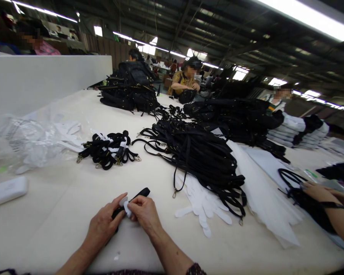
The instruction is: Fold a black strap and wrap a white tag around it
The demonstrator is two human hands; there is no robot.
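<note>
A wide cream table [60, 206] carries everything. Across its middle sprawls a big heap of black straps [200, 152], running toward the right edge, with stacks of black bags [132, 91] behind it toward the far edge. Left of the heap lies a smaller bundle of tied straps [109, 149], and crumpled clear plastic [34, 139] sits near the left edge. White gloves [202, 204] lie flat just beside the near end of the heap. At the right edge another person's hand [318, 193] rests on black straps.

Near the front edge, the left hand [103, 227] is closed around the lower end of a folded black strap [134, 198], whose other end pokes out past the fingers toward the table's middle. The right hand [145, 214] pinches a small white tag [125, 204] against that strap, thumb and fingertips shut on it, between the two hands.
</note>
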